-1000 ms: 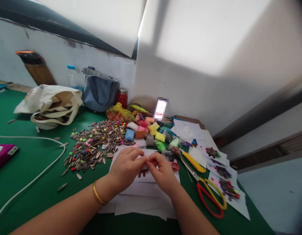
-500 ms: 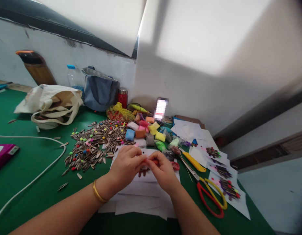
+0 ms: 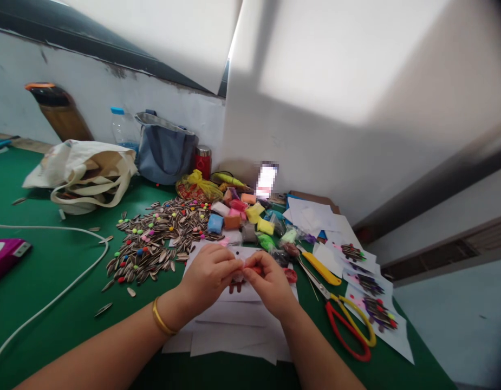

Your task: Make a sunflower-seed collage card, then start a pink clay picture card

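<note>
Close together over the stacked white paper (image 3: 234,314), my left hand (image 3: 212,273) and my right hand (image 3: 270,281) meet at their fingertips. Both are closed in a pinch on a small piece of red clay (image 3: 256,269), mostly covered by the fingers. Brown clay strips (image 3: 235,288) show on the top sheet just below my fingers. A red packet (image 3: 291,275) lies beside my right hand. Sunflower seeds mixed with small coloured balls form a pile (image 3: 164,238) to the left of my left hand.
Wrapped coloured clay blocks (image 3: 249,233) lie behind my hands. On the right are scissors (image 3: 343,319), a yellow cutter (image 3: 321,268) and paper sheets with seed decorations (image 3: 380,314). A white cable (image 3: 71,287), bags (image 3: 167,151) and a phone (image 3: 267,181) stand or lie around.
My hands stay almost in the same place, with only slight finger movement around the red clay. Nothing else has visibly moved.
</note>
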{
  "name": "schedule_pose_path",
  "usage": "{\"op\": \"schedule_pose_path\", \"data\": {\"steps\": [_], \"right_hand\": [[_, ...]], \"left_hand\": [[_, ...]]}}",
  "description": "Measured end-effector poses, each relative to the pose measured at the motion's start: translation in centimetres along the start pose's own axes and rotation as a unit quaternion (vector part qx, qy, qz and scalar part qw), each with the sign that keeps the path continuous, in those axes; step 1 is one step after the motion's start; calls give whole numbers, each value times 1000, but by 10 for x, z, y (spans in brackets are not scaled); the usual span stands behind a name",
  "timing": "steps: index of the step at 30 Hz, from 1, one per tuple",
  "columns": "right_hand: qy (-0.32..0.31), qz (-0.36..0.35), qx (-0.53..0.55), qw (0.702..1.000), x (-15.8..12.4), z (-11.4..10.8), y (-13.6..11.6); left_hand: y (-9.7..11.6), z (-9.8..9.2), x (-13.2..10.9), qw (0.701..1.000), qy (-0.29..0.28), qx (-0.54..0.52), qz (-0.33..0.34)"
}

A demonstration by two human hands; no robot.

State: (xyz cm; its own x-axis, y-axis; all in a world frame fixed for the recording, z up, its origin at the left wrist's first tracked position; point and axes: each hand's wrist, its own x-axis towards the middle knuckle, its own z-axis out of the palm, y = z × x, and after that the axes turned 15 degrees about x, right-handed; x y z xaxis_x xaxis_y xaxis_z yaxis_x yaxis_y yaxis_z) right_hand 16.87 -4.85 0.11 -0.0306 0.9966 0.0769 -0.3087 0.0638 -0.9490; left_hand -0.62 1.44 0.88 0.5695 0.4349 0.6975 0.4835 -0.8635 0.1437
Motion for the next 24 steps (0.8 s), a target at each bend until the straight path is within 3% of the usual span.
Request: {"op": "schedule_pose_path", "data": {"steps": [3,5,9,12,14,18,24], "right_hand": [[-13,2,43,999,0,3,-2],[-10,0,56,998,0,4,-3],[62,-19,28,997,2,0,-2],[86,-30,37,995,4,-4,1],[82,-26,39,996,4,-6,3],[77,-23,16,997,3,-4,2],[58,-4,2,998,1,1,1]], "left_hand": [[2,-2,1,998,1,-57,-6],[7,-3,2,986,-9,-153,-68],[15,1,3,890,-55,-362,-270],[13,6,3,845,-50,-392,-361],[8,8,2,855,-52,-359,-371],[2,9,-1,887,-74,-320,-326],[6,7,0,915,-45,-295,-272]]}}
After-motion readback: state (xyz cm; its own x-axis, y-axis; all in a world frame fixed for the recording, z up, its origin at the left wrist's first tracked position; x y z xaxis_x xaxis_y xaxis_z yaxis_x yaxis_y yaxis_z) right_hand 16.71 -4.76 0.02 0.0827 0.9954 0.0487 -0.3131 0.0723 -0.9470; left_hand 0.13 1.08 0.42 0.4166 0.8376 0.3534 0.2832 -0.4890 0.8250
